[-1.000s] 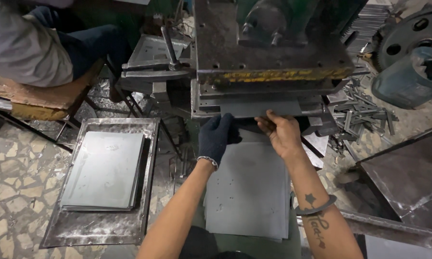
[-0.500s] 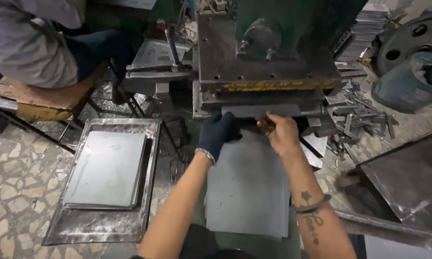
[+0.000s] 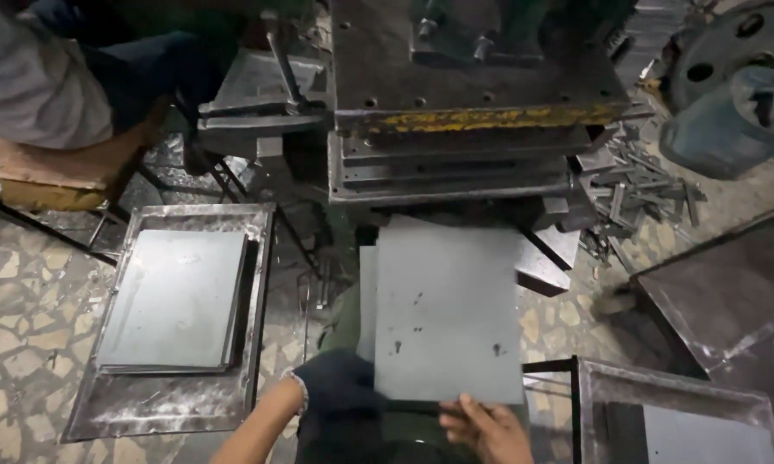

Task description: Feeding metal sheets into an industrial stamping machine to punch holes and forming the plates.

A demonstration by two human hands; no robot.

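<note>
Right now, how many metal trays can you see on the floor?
2. One tray lies left of the press, holding a stack of grey sheets. The other tray sits at bottom right, cut by the frame edge. More may be hidden.

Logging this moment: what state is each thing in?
Sheet: flat, held at its near edge by both hands.
Left hand: gloved, grip shut on sheet.
Right hand: bare, grip shut on sheet.
Press: nothing visible under its plates.
Tray: holds stacked sheets.
</note>
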